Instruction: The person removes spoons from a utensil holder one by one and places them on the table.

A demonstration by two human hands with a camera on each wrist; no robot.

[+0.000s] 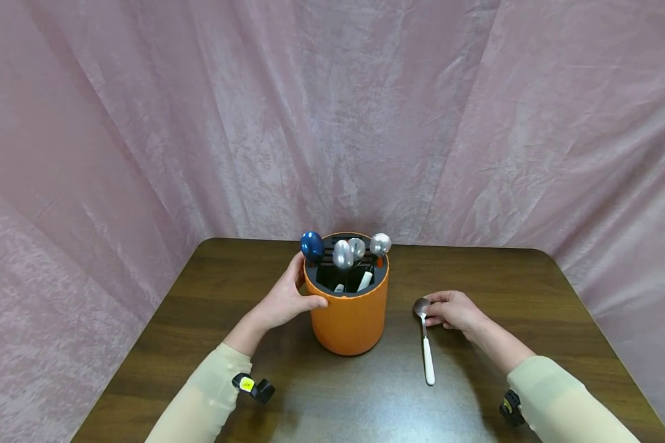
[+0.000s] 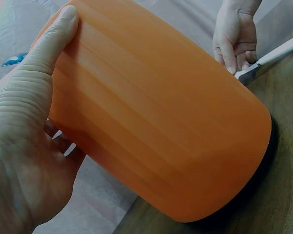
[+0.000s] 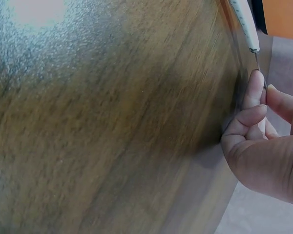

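Left hand (image 1: 285, 301) grips smooth orange cylinder (image 1: 349, 325); right hand (image 1: 455, 311) pinches white-handled metal spoon (image 1: 427, 349). Dark slotted insert (image 1: 313, 274) (head view only) tops cylinder.

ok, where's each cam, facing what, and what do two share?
Head: on the head, faces forward and down at the table and orange holder; left hand, right hand and sleeved forearms show.
Left wrist: on that wrist, looks past the left hand at the orange holder; right hand shows beyond.
Right wrist: on that wrist, looks across the table; only the right hand shows, pinching the spoon.
Both wrist views share the right hand, spoon and orange holder.
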